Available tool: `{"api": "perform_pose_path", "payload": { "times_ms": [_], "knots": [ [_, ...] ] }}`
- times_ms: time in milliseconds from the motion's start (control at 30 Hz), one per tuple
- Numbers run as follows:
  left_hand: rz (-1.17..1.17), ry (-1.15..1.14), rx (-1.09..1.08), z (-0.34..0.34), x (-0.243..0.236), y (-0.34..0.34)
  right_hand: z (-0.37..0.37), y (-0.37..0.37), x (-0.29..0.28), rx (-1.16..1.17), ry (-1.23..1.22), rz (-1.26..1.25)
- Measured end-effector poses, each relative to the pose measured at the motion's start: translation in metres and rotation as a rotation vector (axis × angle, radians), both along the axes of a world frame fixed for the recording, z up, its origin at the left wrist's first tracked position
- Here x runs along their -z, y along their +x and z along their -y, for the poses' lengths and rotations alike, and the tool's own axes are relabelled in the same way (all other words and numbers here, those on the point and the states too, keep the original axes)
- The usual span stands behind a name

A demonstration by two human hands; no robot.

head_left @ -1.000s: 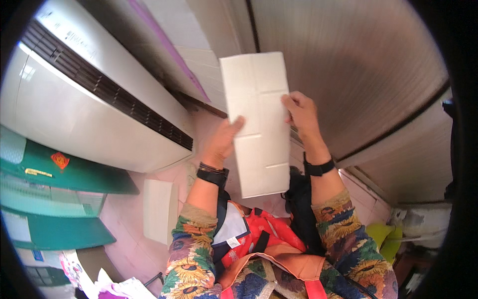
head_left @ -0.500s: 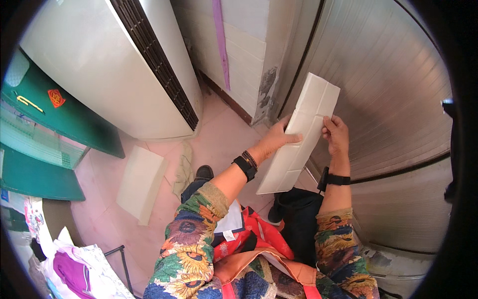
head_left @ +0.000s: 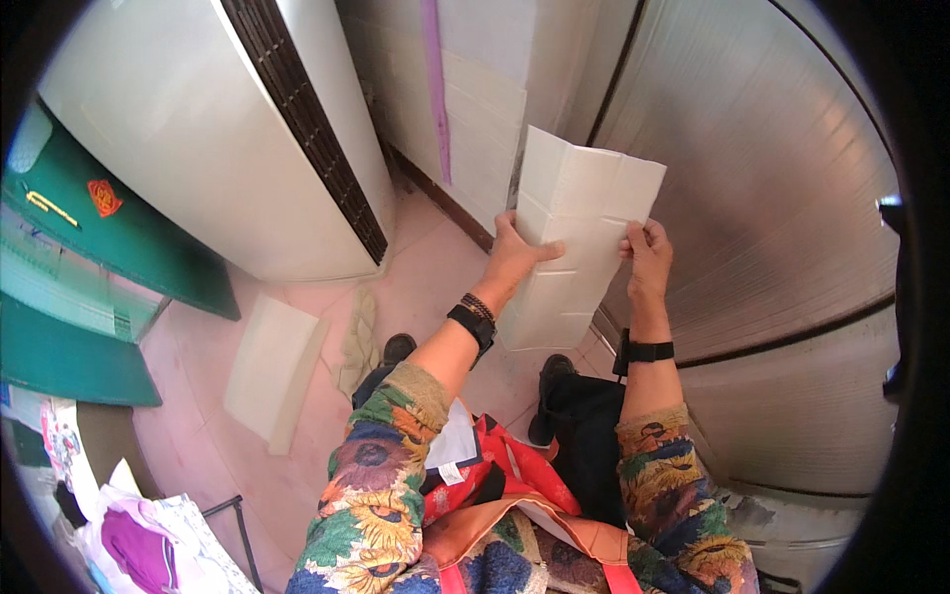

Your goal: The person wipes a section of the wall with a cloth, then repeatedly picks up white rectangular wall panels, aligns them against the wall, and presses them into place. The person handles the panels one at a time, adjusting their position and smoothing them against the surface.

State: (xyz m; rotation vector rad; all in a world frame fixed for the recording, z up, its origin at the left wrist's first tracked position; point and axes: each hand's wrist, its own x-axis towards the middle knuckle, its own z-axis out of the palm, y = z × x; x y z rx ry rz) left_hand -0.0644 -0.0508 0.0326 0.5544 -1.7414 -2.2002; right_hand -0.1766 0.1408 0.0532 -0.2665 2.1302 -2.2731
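I hold a white, creased panel (head_left: 579,198) with brick-like grooves upright in front of the wall corner, bent along its length. My left hand (head_left: 515,252) grips its left side, thumb across the front. My right hand (head_left: 645,252) pinches its right edge a little higher than the middle. Behind it is a white wall (head_left: 485,79) with similar panelling and a vertical purple strip (head_left: 435,89). Another white piece (head_left: 272,366) lies on the pink floor at the left.
A tall white air conditioner (head_left: 208,139) stands at left, by a green glass-shelved stand (head_left: 109,247). A brushed metal surface (head_left: 752,218) curves up at right. A crumpled cloth (head_left: 356,342) lies near my feet. Folded fabrics (head_left: 139,544) are piled at lower left.
The view has swung, showing more of the wall corner. Since half a second ago, the panel has shifted left and turned broader toward me, with both hands still on it.
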Motion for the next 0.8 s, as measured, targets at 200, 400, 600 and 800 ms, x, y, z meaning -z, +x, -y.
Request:
{"api": "perform_pose_path", "payload": {
  "times_ms": [200,400,600,800],
  "knots": [
    [0.009,-0.059,-0.012,0.009,0.003,-0.002,0.002,0.002,-0.002,-0.002,0.055,0.07],
    [-0.005,-0.062,-0.041,0.011,-0.004,0.005,0.004,0.007,-0.007,-0.033,0.065,0.074],
    [-0.116,-0.129,0.096,0.021,-0.012,0.002,0.001,0.008,-0.013,-0.038,-0.031,0.137],
    [-0.241,-0.037,0.178,0.035,-0.02,0.006,-0.003,0.007,-0.026,0.002,-0.163,0.089]
  ]
}}
